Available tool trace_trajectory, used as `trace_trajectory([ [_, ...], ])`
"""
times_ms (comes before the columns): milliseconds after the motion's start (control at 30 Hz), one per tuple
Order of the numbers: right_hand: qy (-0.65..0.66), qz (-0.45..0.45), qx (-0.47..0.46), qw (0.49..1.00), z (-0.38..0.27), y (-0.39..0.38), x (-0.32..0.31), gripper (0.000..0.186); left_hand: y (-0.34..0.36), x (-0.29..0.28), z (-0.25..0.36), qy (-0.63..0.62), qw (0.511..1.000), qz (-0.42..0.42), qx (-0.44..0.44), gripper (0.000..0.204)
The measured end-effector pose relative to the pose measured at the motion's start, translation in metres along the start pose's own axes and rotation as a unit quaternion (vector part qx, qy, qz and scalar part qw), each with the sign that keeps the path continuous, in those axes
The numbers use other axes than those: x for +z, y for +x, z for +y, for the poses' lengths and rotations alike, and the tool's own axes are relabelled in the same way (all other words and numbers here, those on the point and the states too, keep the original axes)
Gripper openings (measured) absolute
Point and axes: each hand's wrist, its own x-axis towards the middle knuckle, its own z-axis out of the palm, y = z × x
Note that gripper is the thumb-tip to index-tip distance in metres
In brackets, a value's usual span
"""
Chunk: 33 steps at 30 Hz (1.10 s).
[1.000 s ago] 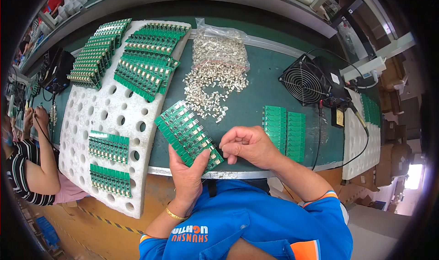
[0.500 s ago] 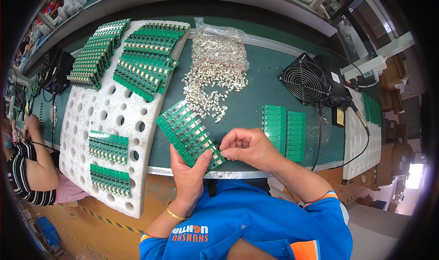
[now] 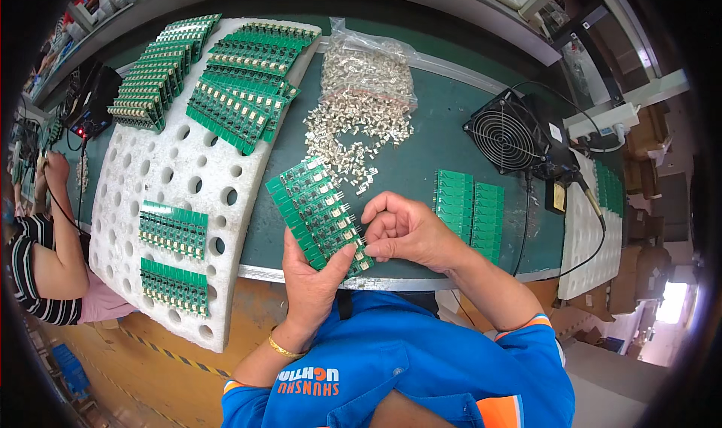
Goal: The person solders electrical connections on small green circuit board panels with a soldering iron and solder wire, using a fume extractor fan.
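- The green circuit board (image 3: 320,214), lined with pale connectors, is held at a slant above the near edge of the bench (image 3: 440,119), its far end pointing away to the left.
- Just past that far end spreads a loose pile of white connectors (image 3: 361,131), spilling from a clear plastic bag (image 3: 368,67).
- To the right, two bare-looking green panels (image 3: 470,210) lie side by side, close beyond the right hand.
- Further right I see a black fan unit (image 3: 502,138) and a handled tool (image 3: 592,195) with a dark cable looping across the bench.
- On the left a holed white foam slab (image 3: 216,178) carries two small boards (image 3: 174,230) near its lower end and overlapping board stacks (image 3: 248,89) higher up.
- At the far left, a co-worker's bent arm (image 3: 60,274) shows.
- The left hand (image 3: 316,274) grips the board's near end, thumb across its face.
- The right hand (image 3: 414,236) reaches in from the right, fingers curled, thumb and forefinger together at the near right edge; whether they pinch anything, I can't tell.
- The board sits left of those fingertips.
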Motion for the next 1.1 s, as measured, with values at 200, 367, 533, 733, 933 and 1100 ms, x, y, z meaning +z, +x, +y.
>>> trace_trajectory([
  [200, -0.073, 0.022, -0.023, 0.997, 0.003, -0.002, 0.001, 0.030, -0.002, 0.001, 0.001, 0.036, 0.999, 0.004, 0.010, 0.053],
  [367, -0.144, 0.011, 0.031, 0.989, -0.001, -0.006, 0.007, 0.014, -0.005, 0.000, 0.002, 0.086, 0.995, 0.025, 0.049, 0.055],
  [533, -0.170, 0.004, 0.006, 0.985, 0.007, -0.012, 0.009, 0.014, -0.010, -0.001, 0.002, 0.118, 0.989, 0.023, 0.082, 0.059],
  [733, -0.208, 0.010, -0.063, 0.976, 0.009, -0.015, 0.014, 0.015, -0.014, -0.001, 0.002, 0.114, 0.991, 0.012, 0.073, 0.063],
  [933, -0.278, 0.030, -0.119, 0.953, 0.011, -0.015, 0.016, 0.015, -0.013, -0.001, 0.001, 0.083, 0.995, 0.009, 0.053, 0.059],
  [1100, -0.282, 0.021, -0.132, 0.950, -0.004, -0.008, 0.012, 0.017, -0.006, -0.001, 0.004, 0.047, 0.998, 0.020, 0.045, 0.053],
])
